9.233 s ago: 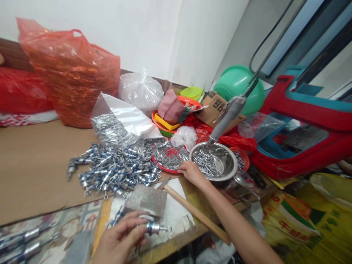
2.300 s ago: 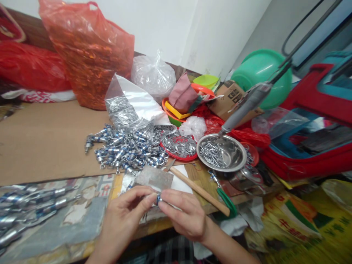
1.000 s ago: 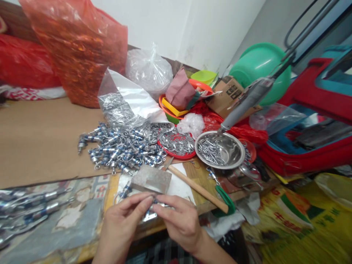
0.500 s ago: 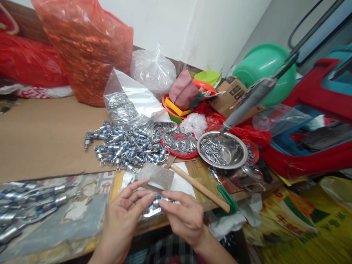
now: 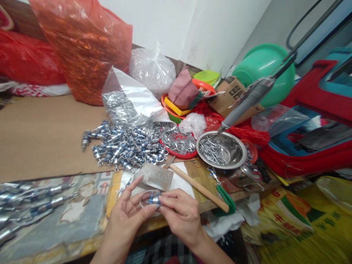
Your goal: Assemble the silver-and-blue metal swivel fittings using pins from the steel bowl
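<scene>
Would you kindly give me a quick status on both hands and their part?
Left hand, right hand: fingertips pinching one blue-and-silver fitting. Metal block just behind it. Hammer lying to the right, untouched.

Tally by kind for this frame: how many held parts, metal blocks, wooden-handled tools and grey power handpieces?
Part, pinched by left hand and right hand: 1
Metal block: 1
Wooden-handled tool: 1
Grey handpiece: 1
Total: 4
</scene>
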A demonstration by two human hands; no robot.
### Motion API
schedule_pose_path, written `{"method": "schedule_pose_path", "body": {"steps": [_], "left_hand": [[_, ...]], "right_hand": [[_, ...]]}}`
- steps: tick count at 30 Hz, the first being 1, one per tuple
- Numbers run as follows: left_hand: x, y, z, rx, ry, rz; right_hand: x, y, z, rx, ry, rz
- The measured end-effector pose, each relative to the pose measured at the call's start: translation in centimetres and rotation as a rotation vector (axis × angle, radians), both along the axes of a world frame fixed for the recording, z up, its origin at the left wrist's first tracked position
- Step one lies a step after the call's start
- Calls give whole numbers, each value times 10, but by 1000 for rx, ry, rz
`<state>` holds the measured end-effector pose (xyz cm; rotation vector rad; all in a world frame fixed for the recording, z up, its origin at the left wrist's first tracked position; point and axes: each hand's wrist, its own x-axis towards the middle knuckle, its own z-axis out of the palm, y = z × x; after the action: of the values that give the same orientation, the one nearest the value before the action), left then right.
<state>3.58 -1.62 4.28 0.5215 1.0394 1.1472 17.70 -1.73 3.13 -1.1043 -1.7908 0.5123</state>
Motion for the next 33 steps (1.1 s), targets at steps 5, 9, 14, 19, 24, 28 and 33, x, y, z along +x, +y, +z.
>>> {"method": "schedule_pose_path", "body": {"steps": [5,9,14,19,24,28,33], "left_hand": [[1,6,-8,43,113,59],[0,12,-7,22,163,18],[2,15,-6,32,105,-37],[-3,20,-5,49,143,-48],[-10,26,-2,6,181,-103],[-11,28,-4,13,185,-152],[-10,26,-8,43,187,-134]], "right_hand": [[23,22,-12,-36,-251,20],[33,43,-30,-27,-234,82],[24,34,-33,10,-171,-19],[47,59,-2,-129,-314,75],[70,134,10,-200,-779,-341],[61,171,3,-264,-909,-318],[61,182,-3,-281,-935,-287]]}}
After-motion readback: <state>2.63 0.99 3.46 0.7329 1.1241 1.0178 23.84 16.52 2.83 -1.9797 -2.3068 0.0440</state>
